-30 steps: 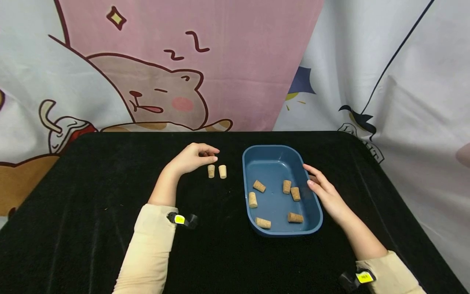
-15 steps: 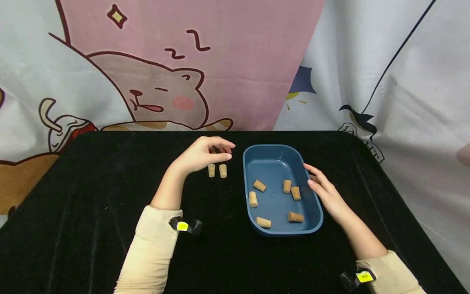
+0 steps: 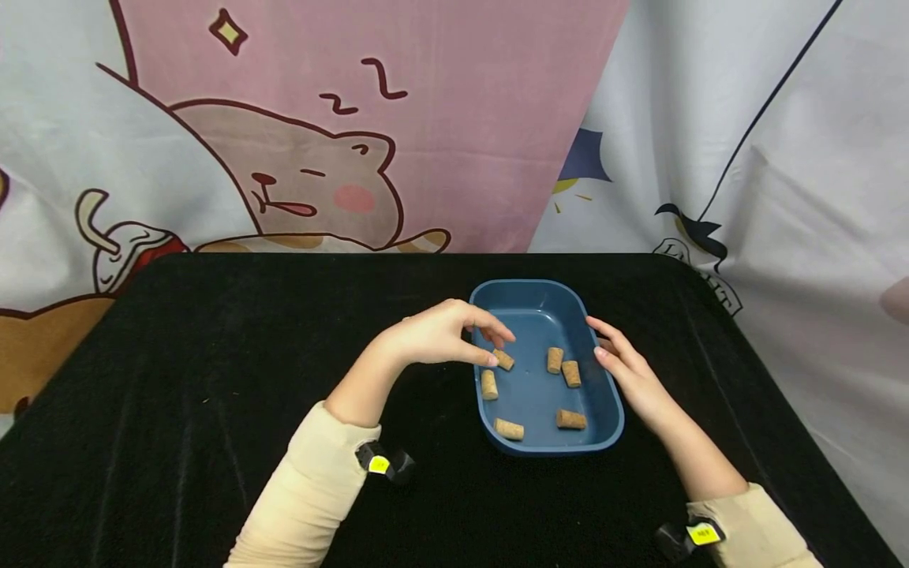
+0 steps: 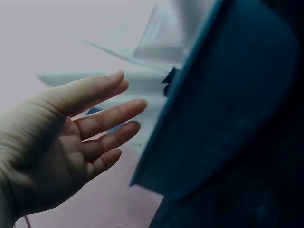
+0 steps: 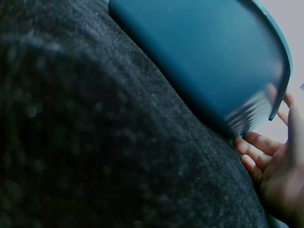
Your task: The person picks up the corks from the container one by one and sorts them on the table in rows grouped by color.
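Observation:
My left hand hovers over the left rim of a blue plastic bin, fingers relaxed and slightly bent. Nothing shows between its thumb and fingers in the left wrist view, where the hand is beside the bin's wall. Close to the thumb tip lies a cork stopper inside the bin. Several other corks lie on the bin floor, among them a pale cork and a darker cork. My right hand rests against the bin's right side, its fingers touching the outer wall.
A black cloth covers the table. Behind it hangs a printed curtain with a cartoon bear. Both sleeves carry a black wrist camera, the left camera lying below the bin's left edge.
My left hand has moved right from beside two corks on the cloth to above the bin's left rim. Those two corks are now hidden behind it. The right hand stays put.

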